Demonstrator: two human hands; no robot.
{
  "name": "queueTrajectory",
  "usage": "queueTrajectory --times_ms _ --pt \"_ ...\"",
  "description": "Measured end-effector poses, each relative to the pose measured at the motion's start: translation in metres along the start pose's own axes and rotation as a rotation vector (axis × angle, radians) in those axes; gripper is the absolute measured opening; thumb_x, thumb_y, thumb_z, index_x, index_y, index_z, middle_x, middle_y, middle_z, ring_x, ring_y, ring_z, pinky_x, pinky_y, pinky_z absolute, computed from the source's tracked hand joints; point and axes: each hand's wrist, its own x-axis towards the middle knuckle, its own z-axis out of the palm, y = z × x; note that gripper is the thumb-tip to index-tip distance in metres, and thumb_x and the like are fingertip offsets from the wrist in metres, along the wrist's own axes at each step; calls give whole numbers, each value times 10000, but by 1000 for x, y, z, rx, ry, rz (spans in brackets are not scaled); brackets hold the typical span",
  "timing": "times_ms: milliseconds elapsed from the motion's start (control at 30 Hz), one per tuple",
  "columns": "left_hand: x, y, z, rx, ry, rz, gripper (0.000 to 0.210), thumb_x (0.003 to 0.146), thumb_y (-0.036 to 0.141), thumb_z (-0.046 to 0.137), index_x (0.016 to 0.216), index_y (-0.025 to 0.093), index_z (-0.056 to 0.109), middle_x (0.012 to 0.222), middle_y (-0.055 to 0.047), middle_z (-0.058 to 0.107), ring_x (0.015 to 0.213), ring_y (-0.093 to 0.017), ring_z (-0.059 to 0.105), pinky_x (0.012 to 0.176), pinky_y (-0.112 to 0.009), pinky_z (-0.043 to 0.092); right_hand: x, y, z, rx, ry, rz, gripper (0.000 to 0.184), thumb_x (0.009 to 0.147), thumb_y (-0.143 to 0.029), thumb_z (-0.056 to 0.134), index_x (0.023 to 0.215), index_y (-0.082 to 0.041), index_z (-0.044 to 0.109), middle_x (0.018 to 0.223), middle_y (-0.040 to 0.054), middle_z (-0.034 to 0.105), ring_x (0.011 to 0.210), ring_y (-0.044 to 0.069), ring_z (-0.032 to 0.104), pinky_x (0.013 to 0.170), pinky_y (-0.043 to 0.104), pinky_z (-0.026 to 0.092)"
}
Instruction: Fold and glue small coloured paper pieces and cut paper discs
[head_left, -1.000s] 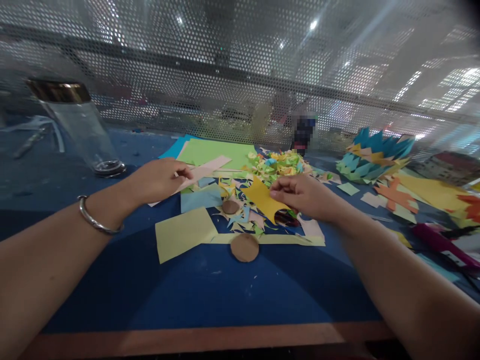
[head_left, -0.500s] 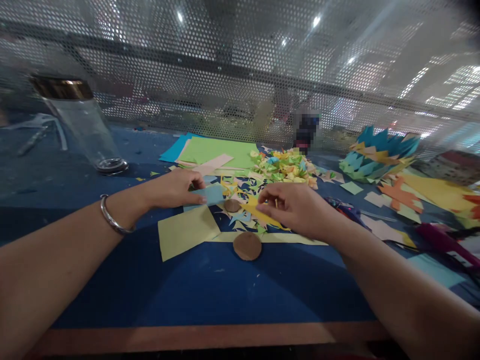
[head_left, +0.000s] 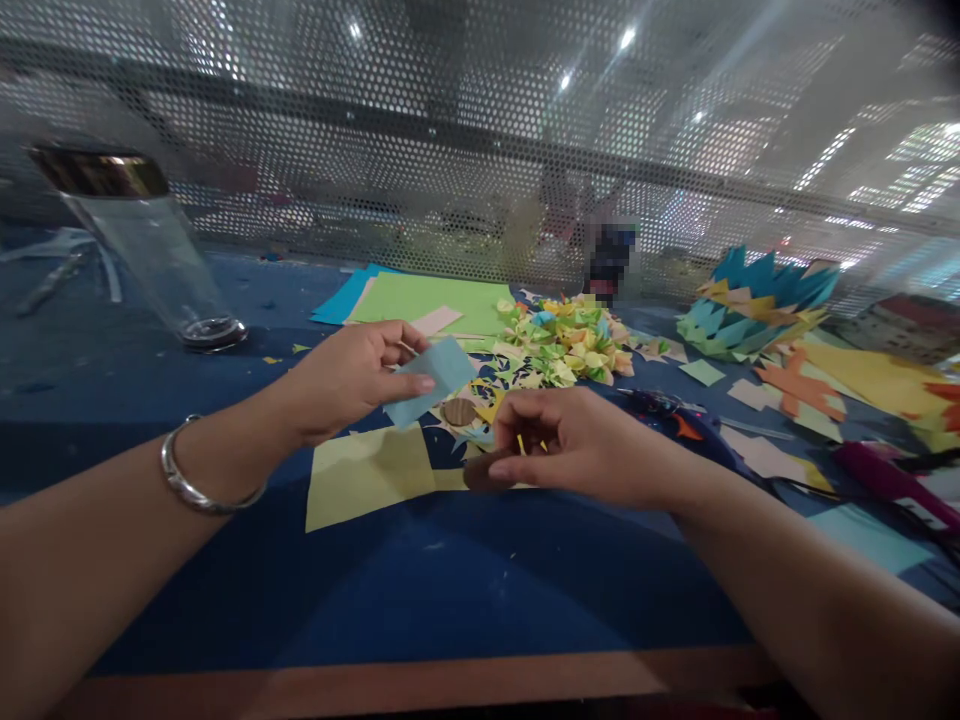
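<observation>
A shiny, rounded silver bangle encircles the left wrist.

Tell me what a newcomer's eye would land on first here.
Probably the bright heap of paper pieces beyond the hands, and, farther right, the spiky blue, yellow and green paper form. Nearer, at the centre, the left hand holds a light blue paper and the right hand a brown disc. At far left, the clear bottle with its shiny gold-brown lid also stands out.
</observation>
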Motion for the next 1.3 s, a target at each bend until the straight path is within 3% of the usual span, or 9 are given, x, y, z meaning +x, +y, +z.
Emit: queueTrajectory --times_ms 100,233,333,500,633,833,1000,1133,1300 --pt "-6 8 11 21 -101 3 261 799 308 726 1029 215 643 1037 -42 758 943 -212 711 795 -319 546 2 2 -2 23 162 -6 206 877 -377 727 835 -199 633 706 -20 597 605 111 519 539 246 371" --pt "-11 16 16 76 -262 9 248 801 260 679 1047 242 705 1052 -17 775 1014 -232 711 869 -328 522 6 10 -2 -65 291 -85 192 866 -358 742 824 -195 648 940 44 643 797 150 591 624 257 441" --pt "-13 18 16 127 -338 34 297 797 216 649 1077 271 732 1093 1 779 1058 -239 704 920 -333 497 8 14 1 -32 266 -72 172 864 -332 740 842 -193 641 982 45 655 801 144 601 645 259 458" --pt "-15 13 20 35 -402 107 315 814 164 620 1093 267 724 1136 1 769 1105 -214 696 981 -324 490 10 16 7 69 223 -10 191 869 -355 729 879 -195 626 792 -3 637 662 117 544 594 257 414" --pt "-16 11 25 -71 -351 80 322 826 203 658 1146 236 656 1129 -46 774 1098 -232 713 968 -361 517 12 15 9 169 250 -28 208 851 -330 743 888 -200 586 785 -6 619 691 131 552 611 265 429" --pt "-18 20 25 -326 -114 -54 399 841 299 702 1230 236 643 1233 -79 739 1143 -278 692 919 -395 554 13 14 7 320 429 -83 295 830 -390 784 883 -204 560 778 -16 569 653 121 534 589 270 458" --pt "-23 22 39 -607 -187 -130 364 807 309 790 1152 220 717 1285 -88 722 1186 -286 668 980 -393 550 14 17 7 420 528 -91 346 828 -423 795 939 -210 546 780 -22 556 655 116 516 568 263 448" --pt "-25 19 51 -626 -26 -145 358 762 303 840 1096 218 744 1222 -79 747 1149 -272 677 967 -382 553 14 15 11 322 561 -108 316 853 -423 768 957 -220 548 798 -16 563 663 121 531 565 264 449" --pt "-21 13 52 -632 67 -169 248 735 305 854 939 198 763 998 -54 778 908 -214 700 868 -367 579 11 9 16 107 606 -123 264 891 -387 730 1018 -224 566 834 -10 600 634 115 555 569 268 466"
